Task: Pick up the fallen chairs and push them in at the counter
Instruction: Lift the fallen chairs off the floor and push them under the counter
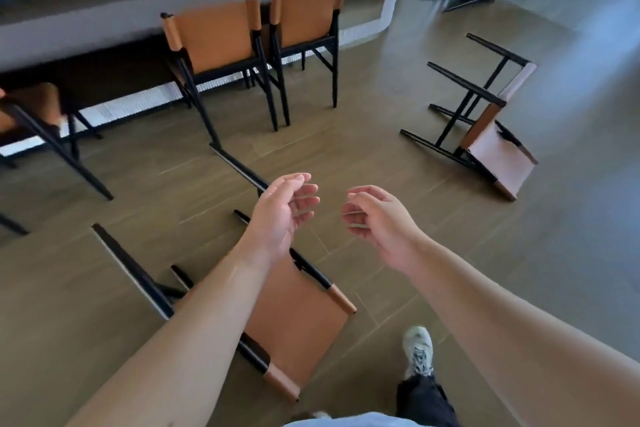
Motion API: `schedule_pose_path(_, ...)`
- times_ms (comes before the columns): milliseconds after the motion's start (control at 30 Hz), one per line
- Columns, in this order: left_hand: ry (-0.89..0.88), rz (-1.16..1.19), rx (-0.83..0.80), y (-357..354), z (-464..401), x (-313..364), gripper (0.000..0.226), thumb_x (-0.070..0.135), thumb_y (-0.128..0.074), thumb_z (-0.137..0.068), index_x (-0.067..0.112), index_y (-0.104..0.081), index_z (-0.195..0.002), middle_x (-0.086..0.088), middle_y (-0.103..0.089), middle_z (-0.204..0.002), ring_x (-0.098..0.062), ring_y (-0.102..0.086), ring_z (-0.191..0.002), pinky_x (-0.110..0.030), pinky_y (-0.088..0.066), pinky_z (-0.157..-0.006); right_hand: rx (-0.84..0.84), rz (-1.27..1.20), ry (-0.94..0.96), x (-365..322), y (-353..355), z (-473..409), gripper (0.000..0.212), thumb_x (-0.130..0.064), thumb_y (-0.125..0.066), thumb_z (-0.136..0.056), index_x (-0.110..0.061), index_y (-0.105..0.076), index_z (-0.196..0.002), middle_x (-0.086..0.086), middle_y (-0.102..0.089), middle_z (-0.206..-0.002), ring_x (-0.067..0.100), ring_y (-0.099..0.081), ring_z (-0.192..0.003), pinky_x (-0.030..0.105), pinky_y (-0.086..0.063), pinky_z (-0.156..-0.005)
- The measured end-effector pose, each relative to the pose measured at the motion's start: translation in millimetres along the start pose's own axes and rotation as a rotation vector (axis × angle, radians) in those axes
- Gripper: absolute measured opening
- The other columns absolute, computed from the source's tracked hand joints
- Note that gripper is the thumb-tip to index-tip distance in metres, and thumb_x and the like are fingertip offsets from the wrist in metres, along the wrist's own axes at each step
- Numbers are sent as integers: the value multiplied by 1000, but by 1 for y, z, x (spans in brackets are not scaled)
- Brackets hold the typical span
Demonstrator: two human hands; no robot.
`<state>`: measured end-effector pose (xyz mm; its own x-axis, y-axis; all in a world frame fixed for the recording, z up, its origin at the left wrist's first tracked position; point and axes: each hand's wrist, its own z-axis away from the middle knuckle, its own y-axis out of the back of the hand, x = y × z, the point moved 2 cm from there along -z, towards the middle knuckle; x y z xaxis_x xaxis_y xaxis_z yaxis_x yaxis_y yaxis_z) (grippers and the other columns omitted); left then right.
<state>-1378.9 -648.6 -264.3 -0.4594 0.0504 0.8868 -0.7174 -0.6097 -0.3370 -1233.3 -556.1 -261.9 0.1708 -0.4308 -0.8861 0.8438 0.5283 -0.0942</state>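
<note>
— Where does the view look from?
— From the person's head, a wide angle tilted forward and down: bare forearms near, grey wood-plank floor (pixel 433 225) below, long grey counter (pixel 145 3) far.
— A second view?
— Just one.

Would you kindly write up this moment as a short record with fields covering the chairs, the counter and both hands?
fallen chairs: two; the near chair lies on the floor under the arms, the far chair lies tipped over to the right
upright chairs: two side by side at the counter; part of another chair at the left edge
left hand: above the near chair, fingers loosely curled, holding nothing
right hand: beside the left hand, loosely curled, holding nothing
task state: neither fallen chair picked up yet
</note>
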Motion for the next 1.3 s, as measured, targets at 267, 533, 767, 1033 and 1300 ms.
schedule_pose_path(267, -34, 54, 337, -16, -20, -20, 22, 27, -52, -94, 16, -66, -108, -1, -70, -94, -16, -66, -85, -35, -46, -78, -288, 116, -85, -7, 6, -81, 10, -23, -59, -92, -20, -68, -96, 1, -71, -83, 17, -69, -75, 32, -53, -67)
schedule_pose_path(533, -43, 66, 561, -32, -31, -49, 30, 36, -57, -88, 19, -67, -110, 2, -72, -100, -15, -69, -92, -41, -49, -90, -534, 227, -171, -1, 19, -138, 14, -26, -59, -92, -19, -67, -100, 4, -69, -93, 17, -67, -80, 31, -53, -69)
schedule_pose_path(767, 5, 59, 640, -8, -42, -81, 27, 36, -58, -86, 23, -69, -106, 4, -73, -98, -14, -70, -89, -37, -51, -82, -582, 274, -235, 43, 8, -153, 13, -24, -57, -95, -19, -65, -104, 3, -68, -93, 16, -68, -80, 33, -54, -74)
schedule_pose_path(1033, 34, 94, 670, 59, -67, -166, 27, 38, -61, -80, 23, -68, -102, 5, -72, -94, -14, -69, -88, -36, -51, -80, -586, 320, -259, 147, -22, -188, 13, -25, -57, -91, -21, -64, -101, 1, -69, -90, 12, -68, -75, 31, -54, -68)
schedule_pose_path(1300, 87, 102, 785, 153, -100, -353, 14, 28, -59, -93, 22, -68, -101, 4, -71, -93, -12, -68, -85, -35, -51, -79, -597, 387, -327, 351, -35, -265, 9, -21, -54, -93, -21, -63, -95, 4, -68, -92, 18, -65, -79, 31, -49, -64)
